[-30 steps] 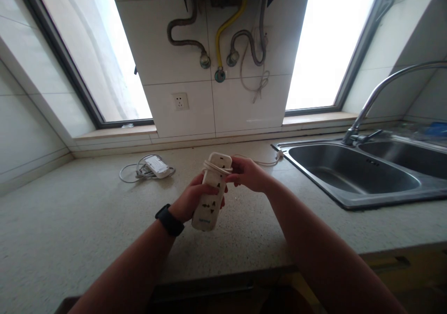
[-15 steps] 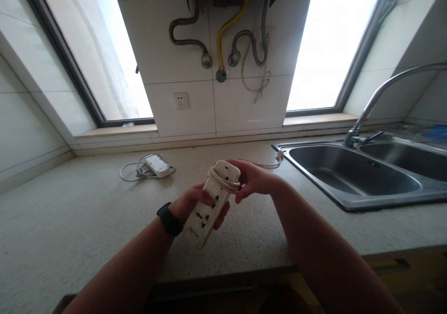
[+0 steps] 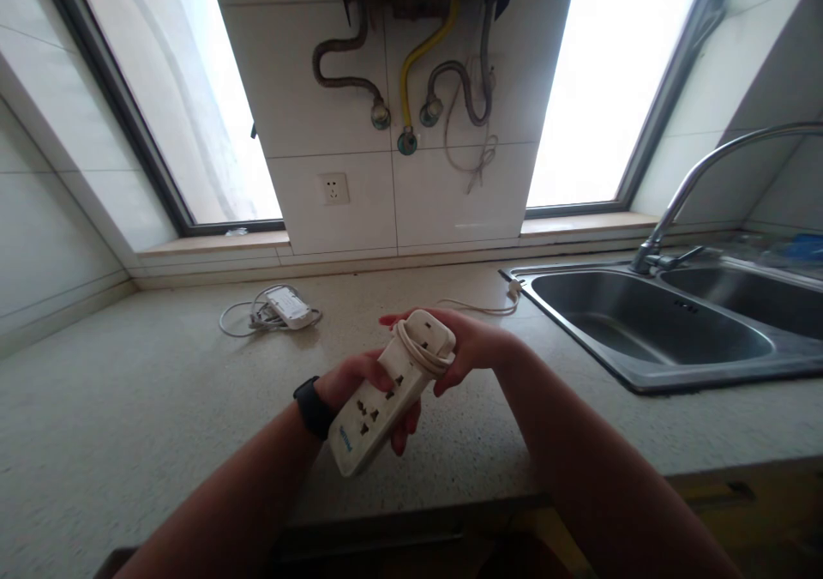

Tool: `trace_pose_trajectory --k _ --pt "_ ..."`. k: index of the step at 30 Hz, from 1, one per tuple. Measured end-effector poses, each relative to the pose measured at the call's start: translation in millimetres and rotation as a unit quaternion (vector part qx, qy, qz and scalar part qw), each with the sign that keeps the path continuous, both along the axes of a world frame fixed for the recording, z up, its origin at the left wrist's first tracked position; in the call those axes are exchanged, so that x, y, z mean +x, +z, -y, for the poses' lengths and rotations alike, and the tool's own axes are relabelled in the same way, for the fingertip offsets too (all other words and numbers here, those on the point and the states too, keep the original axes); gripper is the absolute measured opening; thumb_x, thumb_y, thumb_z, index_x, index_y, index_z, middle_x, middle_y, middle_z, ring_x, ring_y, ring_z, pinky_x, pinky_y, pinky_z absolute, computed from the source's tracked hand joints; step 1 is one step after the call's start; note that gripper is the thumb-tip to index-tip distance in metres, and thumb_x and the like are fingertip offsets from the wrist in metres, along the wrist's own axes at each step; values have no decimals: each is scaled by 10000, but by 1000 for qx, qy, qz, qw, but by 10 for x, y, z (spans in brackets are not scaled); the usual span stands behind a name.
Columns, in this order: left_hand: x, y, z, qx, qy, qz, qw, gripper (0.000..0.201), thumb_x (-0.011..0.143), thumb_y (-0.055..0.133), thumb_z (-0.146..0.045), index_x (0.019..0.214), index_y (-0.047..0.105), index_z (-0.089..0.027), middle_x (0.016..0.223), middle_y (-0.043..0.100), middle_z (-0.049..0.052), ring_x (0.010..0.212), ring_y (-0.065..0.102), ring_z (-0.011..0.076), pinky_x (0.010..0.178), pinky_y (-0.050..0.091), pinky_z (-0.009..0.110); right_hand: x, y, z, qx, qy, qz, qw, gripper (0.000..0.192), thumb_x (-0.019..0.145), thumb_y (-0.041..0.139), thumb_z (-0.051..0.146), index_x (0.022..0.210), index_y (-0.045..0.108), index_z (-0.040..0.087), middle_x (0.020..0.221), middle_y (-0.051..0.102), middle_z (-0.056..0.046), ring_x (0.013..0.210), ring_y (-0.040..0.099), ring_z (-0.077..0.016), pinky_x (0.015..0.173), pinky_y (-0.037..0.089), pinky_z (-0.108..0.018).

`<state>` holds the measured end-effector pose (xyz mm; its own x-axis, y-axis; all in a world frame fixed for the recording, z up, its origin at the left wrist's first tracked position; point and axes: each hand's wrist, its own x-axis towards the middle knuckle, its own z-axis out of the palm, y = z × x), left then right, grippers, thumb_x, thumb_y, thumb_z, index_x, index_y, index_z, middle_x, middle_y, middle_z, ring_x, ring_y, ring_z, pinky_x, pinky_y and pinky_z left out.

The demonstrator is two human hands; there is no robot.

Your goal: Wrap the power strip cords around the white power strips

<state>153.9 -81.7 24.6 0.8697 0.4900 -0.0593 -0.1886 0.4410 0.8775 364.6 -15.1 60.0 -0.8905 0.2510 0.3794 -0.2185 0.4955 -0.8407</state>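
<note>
A white power strip [image 3: 386, 390] is held above the speckled countertop [image 3: 129, 416], tilted with its far end up and to the right. My left hand [image 3: 360, 382], with a black watch on the wrist, grips the strip's middle from below. My right hand [image 3: 466, 347] is closed around its far end, where the white cord [image 3: 421, 352] is looped a few times around the body. The cord's loose tail [image 3: 482, 309] trails across the counter to a plug near the sink's corner.
A second white adapter with a coiled cable [image 3: 276, 309] lies at the back left of the counter. A steel double sink [image 3: 643, 322] with a curved faucet [image 3: 694, 184] is to the right. A wall socket [image 3: 333, 189] and hoses sit on the tiled wall between two windows.
The power strip has tilted from nearly upright to slanting right and moved slightly down. My right hand has moved round its far end with the cord, and the loops sit on the strip's top.
</note>
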Motion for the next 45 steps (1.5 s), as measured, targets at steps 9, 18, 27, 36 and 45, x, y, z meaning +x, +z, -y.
trace_pose_trajectory --k 9,18,27,36,45 --pt "-83 13 -120 273 245 -66 928 654 833 576 -365 1430 342 -239 1271 555 149 1135 561 290 915 478 473 -46 -110 -91 -105 -110 -93 984 527 548 873 207 1001 614 135 871 667 -35 728 635 -143 628 543 -245" --pt "27 -37 -147 571 435 -324 616 869 661 803 -377 1391 354 -233 1296 541 165 1125 548 324 937 422 483 -263 -189 -117 -100 -335 -135 927 492 581 860 325 970 619 144 750 637 -10 524 548 -89 400 436 -191" --pt "76 18 -107 505 436 -328 669 539 744 617 -181 1266 495 -237 993 662 69 836 628 231 772 483 390 -126 -184 -188 -5 -357 -55 932 501 668 798 429 1059 641 157 884 658 -42 585 540 -94 464 432 -212" --pt "-22 69 -60 248 375 -88 889 475 753 629 -178 1200 466 -184 996 636 86 703 651 188 630 562 383 9 -179 -278 -47 -256 -98 961 367 884 556 523 957 623 169 569 441 60 481 341 -72 433 258 -200" --pt "50 85 14 214 331 -18 919 377 772 624 -166 1127 498 -173 984 624 84 692 654 190 604 566 375 14 -205 -306 -49 -270 -94 957 380 836 621 523 735 570 160 584 416 50 511 331 -69 442 235 -199"
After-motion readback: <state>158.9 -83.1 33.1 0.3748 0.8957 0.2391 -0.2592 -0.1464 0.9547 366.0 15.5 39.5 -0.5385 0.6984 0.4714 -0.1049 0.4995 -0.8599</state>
